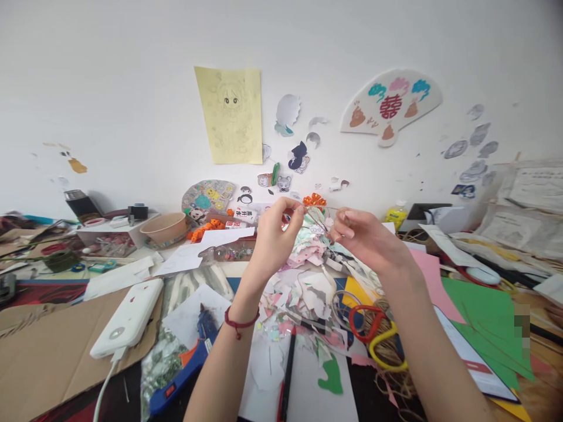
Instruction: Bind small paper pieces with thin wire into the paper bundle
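Observation:
Both hands are raised over the cluttered desk, a short gap apart. Thumb and fingers of my left hand (281,230) are pinched on a thin brown string (320,208), which runs across to the right. My right hand (358,234) has its fingers curled at the string's other side, pinching it near the fingertips. A loop of the string seems to hang between the hands, though it blends with the pile behind. Below them lies a heap of paper scraps (312,296). A red cord bracelet (241,324) circles the left wrist.
Red-and-yellow-handled scissors (366,323) lie beside a twine bundle (387,346). A blue glue gun (202,346), a white power bank (128,319) on cardboard (53,357), a pen (288,369) and green paper (479,319) surround the hands. A bowl (164,228) stands farther back.

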{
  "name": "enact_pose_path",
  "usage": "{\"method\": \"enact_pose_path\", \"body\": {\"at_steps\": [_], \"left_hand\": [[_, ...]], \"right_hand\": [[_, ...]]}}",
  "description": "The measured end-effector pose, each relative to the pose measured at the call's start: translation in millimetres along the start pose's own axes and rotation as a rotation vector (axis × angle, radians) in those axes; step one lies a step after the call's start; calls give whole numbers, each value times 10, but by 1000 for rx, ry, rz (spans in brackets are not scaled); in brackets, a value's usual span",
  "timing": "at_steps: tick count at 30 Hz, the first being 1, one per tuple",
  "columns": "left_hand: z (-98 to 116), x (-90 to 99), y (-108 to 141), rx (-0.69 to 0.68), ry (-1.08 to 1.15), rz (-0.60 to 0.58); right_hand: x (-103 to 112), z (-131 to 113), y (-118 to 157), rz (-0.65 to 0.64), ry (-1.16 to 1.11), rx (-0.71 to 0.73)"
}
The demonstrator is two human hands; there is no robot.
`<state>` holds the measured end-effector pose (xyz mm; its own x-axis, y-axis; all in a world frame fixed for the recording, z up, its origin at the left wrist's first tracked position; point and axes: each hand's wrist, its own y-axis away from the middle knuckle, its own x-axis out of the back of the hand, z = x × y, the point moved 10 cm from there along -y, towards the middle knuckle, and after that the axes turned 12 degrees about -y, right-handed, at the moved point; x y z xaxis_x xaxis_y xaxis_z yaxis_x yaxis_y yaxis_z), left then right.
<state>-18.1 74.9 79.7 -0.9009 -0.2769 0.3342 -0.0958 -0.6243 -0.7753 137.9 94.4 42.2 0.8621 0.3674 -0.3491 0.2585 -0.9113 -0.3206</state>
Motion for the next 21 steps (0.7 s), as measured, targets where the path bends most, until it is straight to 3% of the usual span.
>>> {"method": "enact_pose_path", "body": {"at_steps": [5,15,21], "left_hand": [[-82,-10,-3,112,178,-33],[-127,-91,21,112,154,-162],[-36,-162,44,76,153,-301]], "right_hand": [[26,82,-69,-24,-105,36],[79,57,-32,-18,388,56],[-3,-80,-6,-51,420,195]]}}
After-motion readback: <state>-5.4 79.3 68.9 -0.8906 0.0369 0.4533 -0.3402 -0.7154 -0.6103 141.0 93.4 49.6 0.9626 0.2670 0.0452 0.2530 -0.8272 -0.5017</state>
